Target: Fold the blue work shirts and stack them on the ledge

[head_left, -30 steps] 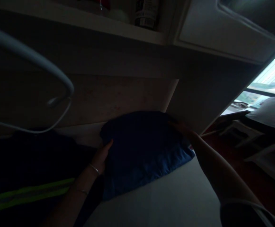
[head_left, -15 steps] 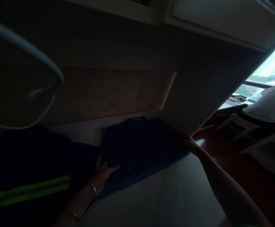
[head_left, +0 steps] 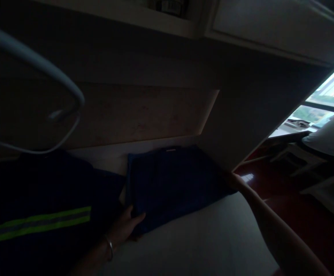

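A folded dark blue garment [head_left: 169, 184] lies on a pale flat surface, with a small light strip, perhaps a label, at its far edge. At its near left corner my left hand [head_left: 128, 222] is closed, thumb on top and fingers under the cloth; a silvery bangle circles that wrist. Stretched out to the right end of the garment, my right hand [head_left: 232, 181] holds the edge, its fingertips lost in shadow. Left of my left hand lies a dark garment with a yellow-green and grey reflective band [head_left: 40, 224].
A white cable [head_left: 54, 76] loops at the upper left. Above hangs a shelf or cupboard edge [head_left: 259, 42], and a dark side panel [head_left: 241, 111] rises at the right. Beyond it are a red floor [head_left: 273, 214], a window [head_left: 328, 88] and a seated person in white [head_left: 333, 134].
The garment's front edge has drawn in, and the lighter blue strip along it no longer shows. My left hand has moved slightly down with the corner. The view has shifted a little.
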`<control>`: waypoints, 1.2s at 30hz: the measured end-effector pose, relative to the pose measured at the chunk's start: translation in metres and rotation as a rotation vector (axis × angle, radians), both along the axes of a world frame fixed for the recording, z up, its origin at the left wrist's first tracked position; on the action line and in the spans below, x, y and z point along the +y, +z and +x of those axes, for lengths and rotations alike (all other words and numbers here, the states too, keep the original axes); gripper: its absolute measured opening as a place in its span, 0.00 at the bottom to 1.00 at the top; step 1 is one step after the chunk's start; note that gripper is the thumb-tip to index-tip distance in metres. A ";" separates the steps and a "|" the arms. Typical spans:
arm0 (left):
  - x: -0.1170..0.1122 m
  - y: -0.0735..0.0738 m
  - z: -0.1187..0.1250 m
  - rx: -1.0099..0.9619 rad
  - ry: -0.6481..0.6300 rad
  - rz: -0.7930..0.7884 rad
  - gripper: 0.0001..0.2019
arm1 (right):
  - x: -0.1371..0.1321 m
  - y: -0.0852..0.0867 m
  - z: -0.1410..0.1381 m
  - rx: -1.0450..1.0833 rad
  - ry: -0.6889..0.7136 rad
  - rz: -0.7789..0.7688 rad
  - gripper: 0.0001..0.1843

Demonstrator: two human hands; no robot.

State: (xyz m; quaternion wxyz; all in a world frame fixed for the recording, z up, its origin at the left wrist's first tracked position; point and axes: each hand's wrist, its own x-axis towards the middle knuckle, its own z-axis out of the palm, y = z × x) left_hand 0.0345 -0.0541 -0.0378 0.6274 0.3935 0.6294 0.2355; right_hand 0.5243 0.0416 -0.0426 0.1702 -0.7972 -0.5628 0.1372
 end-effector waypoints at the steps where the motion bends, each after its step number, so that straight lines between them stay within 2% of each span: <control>1: 0.000 0.003 -0.005 0.114 -0.001 0.113 0.33 | -0.004 0.004 -0.007 -0.038 -0.006 0.005 0.18; 4: -0.004 0.019 -0.010 0.447 0.074 0.567 0.33 | -0.018 0.008 -0.038 -0.259 0.021 0.137 0.24; 6: -0.012 0.025 -0.002 0.485 0.047 0.765 0.29 | -0.030 -0.001 -0.062 -0.415 0.110 0.242 0.26; 7: -0.016 0.024 0.004 0.477 -0.024 0.818 0.28 | -0.035 -0.011 -0.073 -0.463 0.153 0.252 0.27; 9: -0.021 0.011 0.017 0.506 -0.263 0.857 0.27 | -0.042 -0.033 -0.087 -0.479 0.215 0.171 0.28; 11: -0.023 -0.008 0.024 0.604 -0.495 0.825 0.27 | -0.045 -0.054 -0.092 -0.454 0.244 0.049 0.29; 13: -0.025 -0.022 0.026 0.704 -0.614 0.778 0.28 | -0.043 -0.065 -0.089 -0.438 0.279 -0.026 0.30; 14: -0.026 -0.024 0.024 0.742 -0.639 0.763 0.28 | -0.042 -0.066 -0.087 -0.440 0.301 -0.054 0.30; 16: -0.034 -0.016 0.021 0.792 -0.654 0.745 0.28 | -0.041 -0.059 -0.087 -0.447 0.321 -0.097 0.29; 18: -0.050 0.004 0.014 0.811 -0.648 0.725 0.26 | -0.044 -0.043 -0.096 -0.471 0.263 -0.079 0.28; 20: -0.075 0.029 0.001 0.814 -0.609 0.724 0.24 | -0.052 -0.027 -0.115 -0.508 0.167 0.028 0.28; 22: -0.107 0.046 -0.023 0.837 -0.529 0.720 0.23 | -0.063 -0.013 -0.146 -0.465 0.143 0.123 0.28; 24: -0.142 0.048 -0.058 0.947 -0.412 0.672 0.21 | -0.076 -0.003 -0.185 -0.262 0.199 0.106 0.27; 25: -0.160 0.041 -0.078 1.031 -0.354 0.639 0.21 | -0.082 0.001 -0.208 -0.114 0.245 0.064 0.25; 27: -0.192 0.019 -0.116 1.209 -0.245 0.612 0.21 | -0.093 0.007 -0.258 0.183 0.380 -0.025 0.23; 29: -0.217 -0.006 -0.145 1.265 -0.234 0.641 0.18 | -0.102 0.012 -0.310 0.353 0.594 -0.074 0.22; 31: -0.233 -0.026 -0.160 1.301 -0.183 0.665 0.18 | -0.106 0.015 -0.361 0.344 0.838 -0.105 0.25; 32: -0.237 -0.031 -0.163 1.302 -0.172 0.674 0.17 | -0.106 0.015 -0.385 0.280 0.915 -0.125 0.28; 34: -0.239 -0.034 -0.162 1.274 -0.189 0.691 0.12 | -0.101 0.012 -0.426 0.119 0.941 -0.176 0.29; 36: -0.237 -0.031 -0.160 1.213 -0.202 0.701 0.15 | -0.094 0.007 -0.458 0.013 0.869 -0.220 0.23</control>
